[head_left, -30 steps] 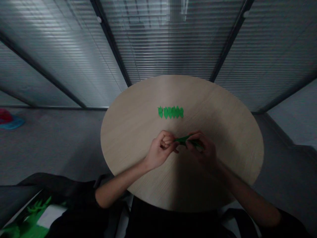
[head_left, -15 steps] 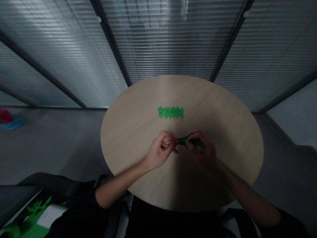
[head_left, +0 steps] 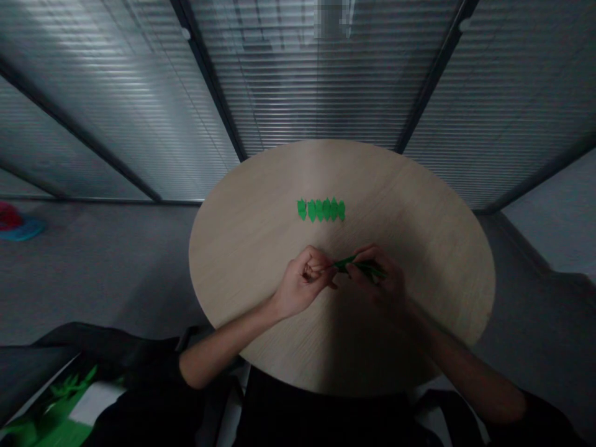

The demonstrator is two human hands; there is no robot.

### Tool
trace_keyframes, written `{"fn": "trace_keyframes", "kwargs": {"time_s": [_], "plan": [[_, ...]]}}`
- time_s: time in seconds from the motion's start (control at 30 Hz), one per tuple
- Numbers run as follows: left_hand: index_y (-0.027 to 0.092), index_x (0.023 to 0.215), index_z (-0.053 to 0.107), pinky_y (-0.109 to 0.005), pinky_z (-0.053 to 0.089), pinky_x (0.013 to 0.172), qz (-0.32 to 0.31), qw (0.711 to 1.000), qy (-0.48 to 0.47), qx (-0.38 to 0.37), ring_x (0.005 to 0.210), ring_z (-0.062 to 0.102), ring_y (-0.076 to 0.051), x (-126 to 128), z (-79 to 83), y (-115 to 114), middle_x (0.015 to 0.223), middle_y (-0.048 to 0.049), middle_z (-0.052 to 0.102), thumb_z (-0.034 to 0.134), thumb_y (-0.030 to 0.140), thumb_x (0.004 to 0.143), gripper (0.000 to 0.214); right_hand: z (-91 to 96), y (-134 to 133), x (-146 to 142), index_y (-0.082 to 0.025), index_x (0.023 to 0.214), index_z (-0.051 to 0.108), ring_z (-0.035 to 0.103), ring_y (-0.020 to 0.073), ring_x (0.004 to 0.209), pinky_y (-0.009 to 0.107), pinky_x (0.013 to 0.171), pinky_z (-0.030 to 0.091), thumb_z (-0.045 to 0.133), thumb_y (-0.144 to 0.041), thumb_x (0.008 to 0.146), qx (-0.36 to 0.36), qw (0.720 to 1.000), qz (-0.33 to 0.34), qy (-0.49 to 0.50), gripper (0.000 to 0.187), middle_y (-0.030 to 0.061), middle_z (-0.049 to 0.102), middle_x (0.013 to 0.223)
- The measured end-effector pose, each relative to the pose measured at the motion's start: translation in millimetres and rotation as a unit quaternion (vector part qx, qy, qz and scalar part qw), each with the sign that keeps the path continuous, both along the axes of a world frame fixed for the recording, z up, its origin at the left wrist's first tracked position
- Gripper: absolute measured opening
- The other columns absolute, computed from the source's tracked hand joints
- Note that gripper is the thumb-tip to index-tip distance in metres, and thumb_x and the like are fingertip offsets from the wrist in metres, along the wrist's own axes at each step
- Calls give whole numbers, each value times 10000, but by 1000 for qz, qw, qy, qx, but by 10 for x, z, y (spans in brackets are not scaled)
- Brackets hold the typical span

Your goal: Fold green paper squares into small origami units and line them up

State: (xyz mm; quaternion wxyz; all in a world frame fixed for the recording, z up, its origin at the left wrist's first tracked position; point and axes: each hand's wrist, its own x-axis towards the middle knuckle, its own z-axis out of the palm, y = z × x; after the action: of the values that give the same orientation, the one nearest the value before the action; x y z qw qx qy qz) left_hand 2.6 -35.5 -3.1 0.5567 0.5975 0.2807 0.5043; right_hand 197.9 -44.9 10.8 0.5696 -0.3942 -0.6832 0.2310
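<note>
Row of green pieces (head_left: pixel 319 211) lay on the worktop (head_left: pixel 246 248). On that row's near side, a dark green item (head_left: pixel 342 264) spanned two grips: left hand (head_left: pixel 300 282) pinching one end, right hand (head_left: pixel 384 279) nearly closed around the rest.

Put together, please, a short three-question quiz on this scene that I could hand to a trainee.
1. True or false: the row of small green pieces lies on the table, farther from the person than the left hand and the right hand.

2. Multiple choice: what colour is the item between the two hands?
A) red
B) green
C) white

3. Fill in the blank: at the far left of the picture, a red thing shows together with a ____ one.

Key: 1. True. 2. B. 3. blue.
</note>
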Motion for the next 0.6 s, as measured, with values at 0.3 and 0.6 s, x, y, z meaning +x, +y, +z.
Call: {"fn": "trace_keyframes", "kwargs": {"time_s": [0.3,0.6], "plan": [[208,942,520,-216,685,634,-8,1000,-9,11,615,698,-91,0,25,7,695,65,610,724,320,983,236,10,-13,-12,-235,887,638,662,139,733,266,639,537,741,-211,907,-13,1000,-2,7,107,12,674,912],[189,881,537,-257,696,624,12,1000,5,9,618,716,-106,-7,2,15,809,-20,736,721,423,980,314,8,-30,-15,-226,888,633,654,118,684,236,594,537,743,-240,907,-33,999,-9,11,113,16,683,933]]}}
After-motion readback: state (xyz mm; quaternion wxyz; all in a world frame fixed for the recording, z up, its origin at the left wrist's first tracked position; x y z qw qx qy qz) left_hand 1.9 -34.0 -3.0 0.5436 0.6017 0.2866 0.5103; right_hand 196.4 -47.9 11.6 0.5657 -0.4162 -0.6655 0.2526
